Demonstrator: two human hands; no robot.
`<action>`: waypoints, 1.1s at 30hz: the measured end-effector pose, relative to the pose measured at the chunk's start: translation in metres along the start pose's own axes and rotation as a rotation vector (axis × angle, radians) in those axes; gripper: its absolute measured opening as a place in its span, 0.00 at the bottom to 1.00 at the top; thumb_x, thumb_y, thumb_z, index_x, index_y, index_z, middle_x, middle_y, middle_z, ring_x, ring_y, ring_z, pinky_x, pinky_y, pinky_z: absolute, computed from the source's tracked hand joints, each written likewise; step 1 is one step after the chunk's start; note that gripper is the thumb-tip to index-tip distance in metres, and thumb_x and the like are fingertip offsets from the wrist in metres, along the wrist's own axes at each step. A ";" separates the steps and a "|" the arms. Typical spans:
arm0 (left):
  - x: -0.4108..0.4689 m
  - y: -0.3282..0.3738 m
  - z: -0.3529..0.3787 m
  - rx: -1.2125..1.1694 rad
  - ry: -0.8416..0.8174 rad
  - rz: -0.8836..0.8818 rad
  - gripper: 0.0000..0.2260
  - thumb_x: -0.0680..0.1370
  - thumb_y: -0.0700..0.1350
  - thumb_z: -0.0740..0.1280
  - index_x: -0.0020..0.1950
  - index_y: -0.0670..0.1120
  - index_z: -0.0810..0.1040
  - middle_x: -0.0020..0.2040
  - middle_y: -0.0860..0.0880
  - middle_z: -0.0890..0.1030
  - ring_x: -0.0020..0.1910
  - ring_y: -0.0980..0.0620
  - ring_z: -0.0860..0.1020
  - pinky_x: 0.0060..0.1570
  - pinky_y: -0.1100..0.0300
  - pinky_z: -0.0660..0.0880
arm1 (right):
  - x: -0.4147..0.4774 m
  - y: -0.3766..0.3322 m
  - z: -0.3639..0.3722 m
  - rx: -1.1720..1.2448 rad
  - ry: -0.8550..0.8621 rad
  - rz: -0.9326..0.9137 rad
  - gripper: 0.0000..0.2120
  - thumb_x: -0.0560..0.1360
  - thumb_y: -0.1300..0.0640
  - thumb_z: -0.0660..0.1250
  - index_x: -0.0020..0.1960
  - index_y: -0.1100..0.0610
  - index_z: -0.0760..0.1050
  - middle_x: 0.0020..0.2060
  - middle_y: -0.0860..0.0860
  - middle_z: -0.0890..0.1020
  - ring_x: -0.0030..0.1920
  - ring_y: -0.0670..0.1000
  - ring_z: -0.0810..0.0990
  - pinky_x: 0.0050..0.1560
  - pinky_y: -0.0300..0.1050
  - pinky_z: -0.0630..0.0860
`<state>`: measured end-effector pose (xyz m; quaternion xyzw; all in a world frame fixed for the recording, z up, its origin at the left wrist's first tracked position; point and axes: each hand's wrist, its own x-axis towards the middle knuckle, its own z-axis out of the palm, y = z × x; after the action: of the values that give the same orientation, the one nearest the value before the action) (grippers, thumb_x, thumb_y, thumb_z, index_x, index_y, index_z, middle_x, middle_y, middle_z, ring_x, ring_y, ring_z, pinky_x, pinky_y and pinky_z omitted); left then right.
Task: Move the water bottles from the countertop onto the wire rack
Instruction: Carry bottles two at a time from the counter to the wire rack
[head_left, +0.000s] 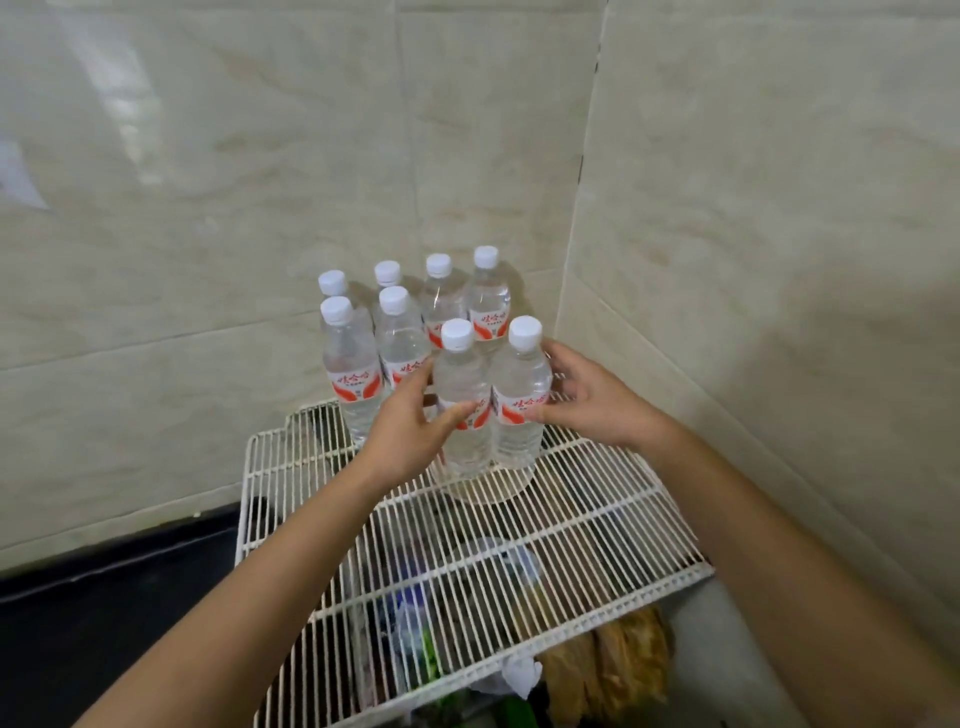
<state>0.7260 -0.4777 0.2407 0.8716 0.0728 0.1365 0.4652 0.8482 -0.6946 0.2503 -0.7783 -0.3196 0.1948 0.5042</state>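
Several clear water bottles with white caps and red-and-white labels stand upright on a white wire rack (597, 525) in the wall corner. The two nearest bottles stand side by side at the front of the group. My left hand (410, 431) wraps the front-left bottle (460, 410) at its label. My right hand (592, 400) grips the front-right bottle (519, 395) from its right side. Both bottle bases rest on or just at the rack wires. The other bottles (353, 364) stand in rows behind them, toward the wall.
Tiled walls (753, 260) close in behind and on the right. Under the rack lie bags and mixed items (608, 670). A dark countertop (104, 613) lies to the left. The front half of the rack carries no bottles.
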 end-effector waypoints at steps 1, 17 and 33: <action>-0.001 0.005 -0.003 0.033 -0.006 -0.003 0.31 0.74 0.58 0.72 0.75 0.52 0.68 0.68 0.55 0.77 0.64 0.56 0.77 0.64 0.48 0.77 | 0.000 -0.004 -0.005 -0.029 -0.044 0.009 0.46 0.72 0.65 0.78 0.80 0.48 0.57 0.70 0.44 0.74 0.70 0.46 0.74 0.74 0.52 0.70; 0.049 0.078 -0.034 0.338 0.079 0.052 0.20 0.75 0.47 0.76 0.65 0.47 0.81 0.52 0.47 0.85 0.48 0.51 0.83 0.52 0.57 0.79 | 0.029 -0.071 -0.035 -0.435 0.055 -0.216 0.26 0.69 0.57 0.81 0.65 0.53 0.80 0.60 0.50 0.84 0.58 0.50 0.82 0.63 0.53 0.78; 0.101 0.082 -0.044 0.449 0.127 0.013 0.18 0.77 0.44 0.74 0.66 0.43 0.80 0.59 0.46 0.84 0.50 0.56 0.77 0.51 0.65 0.69 | 0.103 -0.060 -0.040 -0.322 0.112 -0.149 0.26 0.73 0.60 0.77 0.70 0.54 0.77 0.66 0.52 0.81 0.65 0.50 0.79 0.67 0.49 0.76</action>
<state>0.8083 -0.4629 0.3493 0.9433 0.1249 0.1746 0.2533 0.9292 -0.6325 0.3237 -0.8329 -0.3747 0.0596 0.4030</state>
